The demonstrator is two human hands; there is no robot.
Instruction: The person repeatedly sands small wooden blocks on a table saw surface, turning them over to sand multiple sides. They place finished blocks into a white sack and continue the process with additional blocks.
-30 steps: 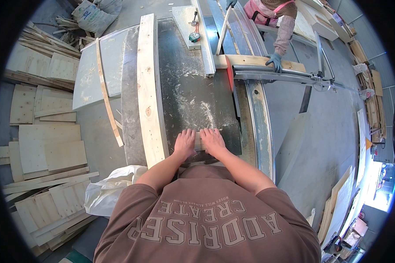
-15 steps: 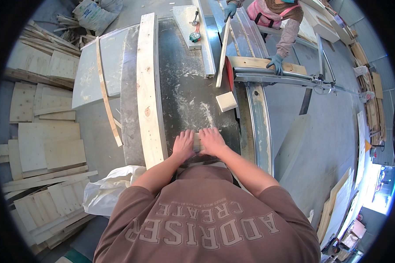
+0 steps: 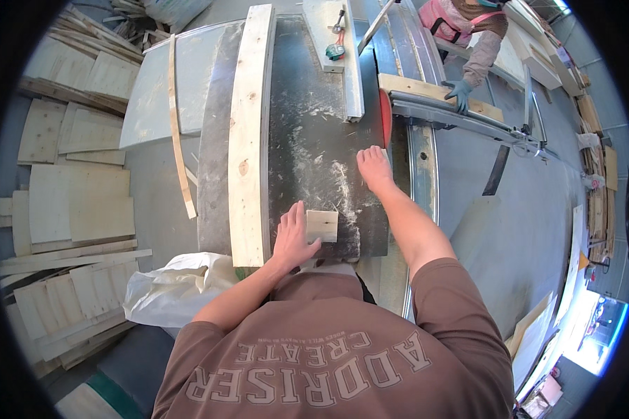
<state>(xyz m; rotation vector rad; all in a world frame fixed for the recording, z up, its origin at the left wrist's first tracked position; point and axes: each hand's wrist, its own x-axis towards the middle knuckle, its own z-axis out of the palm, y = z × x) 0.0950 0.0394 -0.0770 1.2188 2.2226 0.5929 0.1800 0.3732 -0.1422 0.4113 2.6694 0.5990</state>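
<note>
The left hand [image 3: 295,236] is open, empty, beside the wooden block [image 3: 322,226]; the right hand [image 3: 375,170], half curled, hold unclear, should carefully avoid the red guard [image 3: 386,120].

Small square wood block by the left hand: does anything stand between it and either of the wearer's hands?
Nothing visible blocks either way. The left hand is right beside the block, at its left edge; toward the right hand, only loose sawdust shows on the dark tabletop.
</note>
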